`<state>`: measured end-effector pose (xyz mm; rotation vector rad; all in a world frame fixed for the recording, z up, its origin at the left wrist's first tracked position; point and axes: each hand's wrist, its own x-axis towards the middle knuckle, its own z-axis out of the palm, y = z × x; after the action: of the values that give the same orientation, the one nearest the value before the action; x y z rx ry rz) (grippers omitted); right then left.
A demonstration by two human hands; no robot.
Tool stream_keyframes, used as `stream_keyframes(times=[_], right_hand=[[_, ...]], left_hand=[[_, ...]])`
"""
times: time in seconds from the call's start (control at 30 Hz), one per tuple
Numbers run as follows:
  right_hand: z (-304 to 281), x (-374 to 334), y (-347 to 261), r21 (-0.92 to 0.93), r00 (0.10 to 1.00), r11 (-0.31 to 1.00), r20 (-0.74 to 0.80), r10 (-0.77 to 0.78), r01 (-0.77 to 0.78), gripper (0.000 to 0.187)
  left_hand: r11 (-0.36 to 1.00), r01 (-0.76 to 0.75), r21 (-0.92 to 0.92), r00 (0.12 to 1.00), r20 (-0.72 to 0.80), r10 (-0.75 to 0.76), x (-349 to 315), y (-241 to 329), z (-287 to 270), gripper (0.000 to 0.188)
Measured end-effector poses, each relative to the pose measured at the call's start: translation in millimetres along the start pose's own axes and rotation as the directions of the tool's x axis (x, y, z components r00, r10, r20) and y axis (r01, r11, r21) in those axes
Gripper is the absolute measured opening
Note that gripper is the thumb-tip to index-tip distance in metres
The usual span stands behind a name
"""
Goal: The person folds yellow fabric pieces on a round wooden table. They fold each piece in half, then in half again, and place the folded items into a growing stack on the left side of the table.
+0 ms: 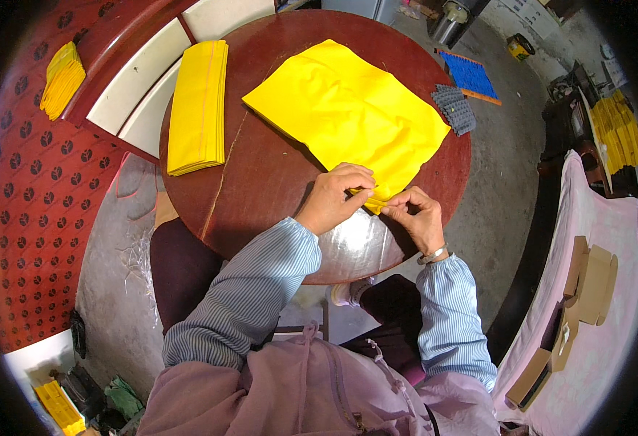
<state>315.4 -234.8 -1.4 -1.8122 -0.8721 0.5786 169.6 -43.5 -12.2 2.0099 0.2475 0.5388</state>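
Observation:
A yellow sheet of thin cloth-like material lies spread and slightly wrinkled across the round reddish-brown table. Its near corner is gathered into small folds between my hands. My left hand is closed on that edge, thumb and fingers pinching it. Just to the right, my right hand pinches the same folded edge between thumb and fingertips. Left of the sheet rests a stack of folded yellow sheets. Whether the sheet is a single layer or a bag, I cannot tell.
A grey bumpy mat sits at the table's right edge, near a blue panel. More yellow bundles lie on the red sofa at left and on the right. Opened cardboard boxes rest on pink cloth.

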Motion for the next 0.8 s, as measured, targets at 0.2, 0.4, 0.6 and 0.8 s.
stream_keyframes(times=[0.2, 0.4, 0.6, 0.8], right_hand=[[-2.7, 1.4, -2.0, 0.04, 0.999, 0.999, 0.044, -0.005, 0.003, 0.014], [-3.5, 0.8, -2.3, 0.062, 0.999, 0.998, 0.051, 0.012, -0.016, 0.011], [-2.1, 0.5, -1.6, 0.095, 0.999, 0.995, 0.04, 0.015, -0.019, 0.011], [0.5, 0.7, -0.4, 0.059, 1.0, 0.998, 0.002, -0.015, 0.015, 0.008]], left_hand=[[1.0, 0.004, 0.025, 1.0, 0.009, -0.004, 0.1, 1.3, 0.0, 0.011], [1.0, 0.018, -0.01, 1.0, 0.001, -0.018, -0.2, 1.2, 0.3, 0.011], [0.999, -0.008, 0.035, 1.0, 0.0, 0.008, 0.5, 2.1, -0.5, 0.012], [1.0, 0.018, 0.019, 1.0, 0.0, -0.018, 0.0, 4.0, -0.3, 0.013]])
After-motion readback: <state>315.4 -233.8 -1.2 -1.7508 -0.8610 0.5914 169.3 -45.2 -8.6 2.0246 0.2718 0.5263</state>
